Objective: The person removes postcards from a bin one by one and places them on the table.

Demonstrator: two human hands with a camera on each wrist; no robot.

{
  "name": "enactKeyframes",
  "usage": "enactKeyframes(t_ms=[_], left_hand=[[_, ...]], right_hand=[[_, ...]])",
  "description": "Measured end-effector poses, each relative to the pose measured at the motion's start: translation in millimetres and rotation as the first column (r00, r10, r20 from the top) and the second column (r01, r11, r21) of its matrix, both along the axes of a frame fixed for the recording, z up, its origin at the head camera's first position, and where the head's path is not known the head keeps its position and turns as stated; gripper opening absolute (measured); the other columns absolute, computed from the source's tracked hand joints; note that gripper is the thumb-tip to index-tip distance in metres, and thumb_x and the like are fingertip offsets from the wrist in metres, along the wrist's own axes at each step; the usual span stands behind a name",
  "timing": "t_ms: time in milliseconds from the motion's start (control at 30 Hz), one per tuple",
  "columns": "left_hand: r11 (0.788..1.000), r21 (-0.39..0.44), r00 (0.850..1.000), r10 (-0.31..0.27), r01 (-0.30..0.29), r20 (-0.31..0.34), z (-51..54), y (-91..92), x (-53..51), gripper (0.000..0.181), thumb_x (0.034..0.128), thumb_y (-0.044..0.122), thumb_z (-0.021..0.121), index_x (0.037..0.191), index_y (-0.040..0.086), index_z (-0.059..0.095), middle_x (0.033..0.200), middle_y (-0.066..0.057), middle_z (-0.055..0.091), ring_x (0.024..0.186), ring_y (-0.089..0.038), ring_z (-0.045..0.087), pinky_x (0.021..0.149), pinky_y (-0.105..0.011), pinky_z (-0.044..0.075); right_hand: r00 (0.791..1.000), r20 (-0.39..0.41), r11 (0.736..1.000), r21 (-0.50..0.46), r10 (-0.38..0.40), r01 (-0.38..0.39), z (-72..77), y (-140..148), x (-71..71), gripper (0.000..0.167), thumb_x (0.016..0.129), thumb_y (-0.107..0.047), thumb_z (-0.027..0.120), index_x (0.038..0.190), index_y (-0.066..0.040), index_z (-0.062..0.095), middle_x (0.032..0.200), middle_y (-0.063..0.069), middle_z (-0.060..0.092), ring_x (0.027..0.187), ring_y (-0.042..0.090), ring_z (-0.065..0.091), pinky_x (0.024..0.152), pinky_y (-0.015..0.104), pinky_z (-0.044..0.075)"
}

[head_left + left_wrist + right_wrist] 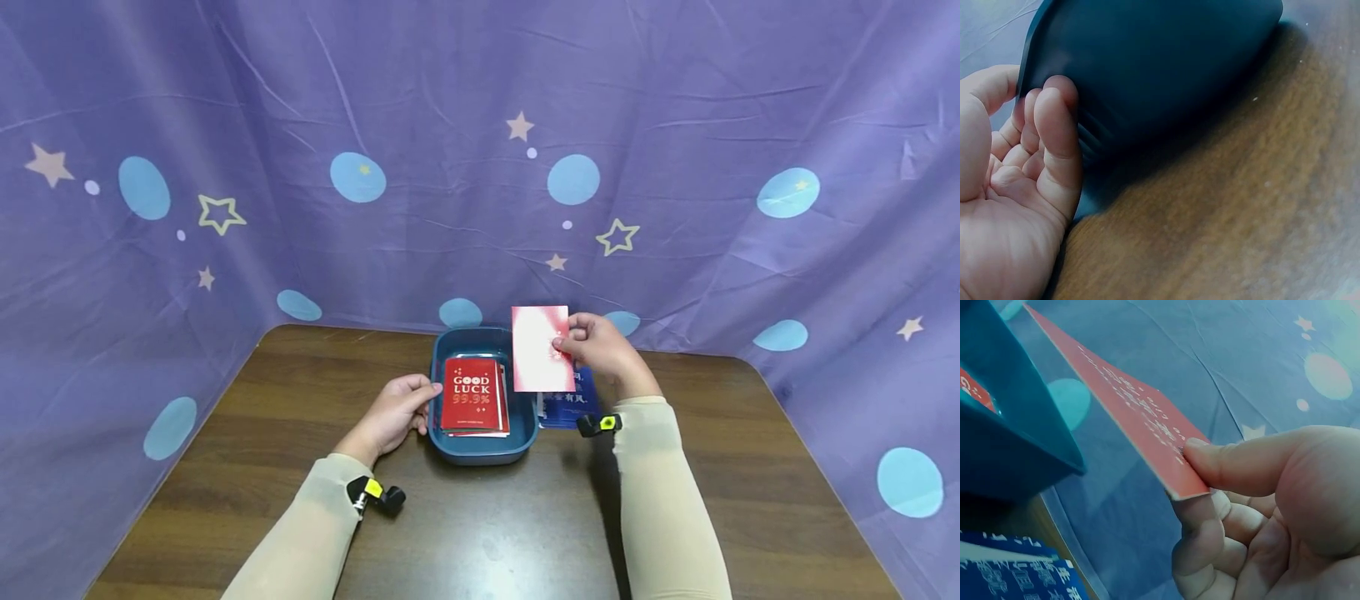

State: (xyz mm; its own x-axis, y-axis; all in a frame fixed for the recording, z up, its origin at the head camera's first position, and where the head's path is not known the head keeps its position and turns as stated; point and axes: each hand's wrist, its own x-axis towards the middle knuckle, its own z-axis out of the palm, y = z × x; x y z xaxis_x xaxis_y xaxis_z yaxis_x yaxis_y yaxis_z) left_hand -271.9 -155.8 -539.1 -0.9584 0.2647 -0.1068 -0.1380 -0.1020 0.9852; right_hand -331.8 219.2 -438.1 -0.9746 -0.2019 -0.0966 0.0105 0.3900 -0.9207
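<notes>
A dark blue plastic bin [483, 457] stands on the table. My left hand [393, 412] holds its left rim, thumb at the top edge and fingers against the outer wall [1154, 69]. Inside lies a stack of cards topped by a red "GOOD LUCK 99.9%" card [474, 396]. My right hand [603, 346] pinches a red card [534, 354] between thumb and fingers, raised over the bin's right side. Glare whitens it in the head view; white lettering shows on the card [1129, 403] in the right wrist view.
Blue cards [567, 410] with white characters lie on the table just right of the bin, partly behind the raised card. The wooden table [300, 400] runs back to a purple curtain [450, 108] printed with stars and blue ovals.
</notes>
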Motion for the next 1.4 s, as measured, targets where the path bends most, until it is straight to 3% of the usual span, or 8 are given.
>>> enactKeyframes(t_ms=[267,500,700,900,1200,1400], left_hand=[[1.0,0.004,1.0,0.0,-0.001,0.009,-0.5,0.6,1.1,0.025,0.115,0.015,0.063,0.094,0.003,0.059,0.067,0.004,0.055,0.053,-0.009,0.058,0.046,-0.02,0.052],[1.0,-0.007,1.0,-0.008,0.008,0.002,-0.5,-1.4,-1.1,0.026,0.1153,0.017,0.063,0.093,0.005,0.059,0.067,0.004,0.055,0.053,-0.008,0.058,0.047,-0.02,0.053],[1.0,-0.005,1.0,-0.004,0.004,0.011,0.4,-1.9,-1.2,0.024,0.1154,0.017,0.063,0.094,0.006,0.06,0.068,0.004,0.054,0.053,-0.009,0.057,0.048,-0.021,0.053],[1.0,-0.004,1.0,-0.012,0.012,0.011,0.1,-0.9,-0.9,0.025,0.1155,0.017,0.063,0.095,0.004,0.06,0.068,0.004,0.055,0.052,-0.009,0.057,0.048,-0.021,0.053],[1.0,0.0,1.0,-0.016,0.016,0.005,-1.4,0.0,-1.5,0.025,0.116,0.017,0.062,0.094,0.005,0.059,0.069,0.005,0.054,0.051,-0.009,0.056,0.048,-0.02,0.052],[1.0,0.004,1.0,-0.022,0.022,0.001,-2.9,-0.9,-1.9,0.025,0.1163,0.017,0.062,0.094,0.004,0.059,0.068,0.004,0.055,0.051,-0.009,0.056,0.048,-0.021,0.053]], right_hand=[[1.0,0.019,0.999,0.034,0.025,-0.025,-5.2,15.1,-1.0,0.033,0.107,-0.01,0.077,0.131,0.005,0.059,0.082,-0.003,0.065,0.074,0.011,0.062,0.067,0.025,0.057],[0.995,0.089,0.996,0.072,0.038,-0.044,-10.0,37.9,2.5,0.029,0.107,-0.01,0.077,0.128,0.006,0.064,0.088,-0.002,0.072,0.075,0.01,0.066,0.066,0.026,0.059],[0.984,0.177,0.998,0.045,0.029,-0.038,-23.6,47.5,-2.0,0.029,0.107,-0.011,0.078,0.127,0.005,0.063,0.092,0.0,0.074,0.077,0.011,0.07,0.067,0.026,0.061],[0.98,0.199,0.991,0.125,0.016,-0.041,-39.2,55.9,-8.5,0.026,0.105,-0.014,0.08,0.119,0.002,0.064,0.094,0.003,0.075,0.079,0.013,0.07,0.07,0.028,0.063],[0.978,0.201,0.951,0.31,-0.053,-0.012,-44.3,52.3,-6.5,0.027,0.098,-0.017,0.089,0.1,-0.005,0.065,0.088,0.008,0.08,0.075,0.015,0.077,0.068,0.029,0.059],[0.979,0.178,0.921,0.388,-0.101,0.025,-46.4,47.8,-5.3,0.03,0.094,-0.018,0.093,0.091,-0.008,0.065,0.085,0.007,0.078,0.076,0.017,0.078,0.074,0.032,0.059]])
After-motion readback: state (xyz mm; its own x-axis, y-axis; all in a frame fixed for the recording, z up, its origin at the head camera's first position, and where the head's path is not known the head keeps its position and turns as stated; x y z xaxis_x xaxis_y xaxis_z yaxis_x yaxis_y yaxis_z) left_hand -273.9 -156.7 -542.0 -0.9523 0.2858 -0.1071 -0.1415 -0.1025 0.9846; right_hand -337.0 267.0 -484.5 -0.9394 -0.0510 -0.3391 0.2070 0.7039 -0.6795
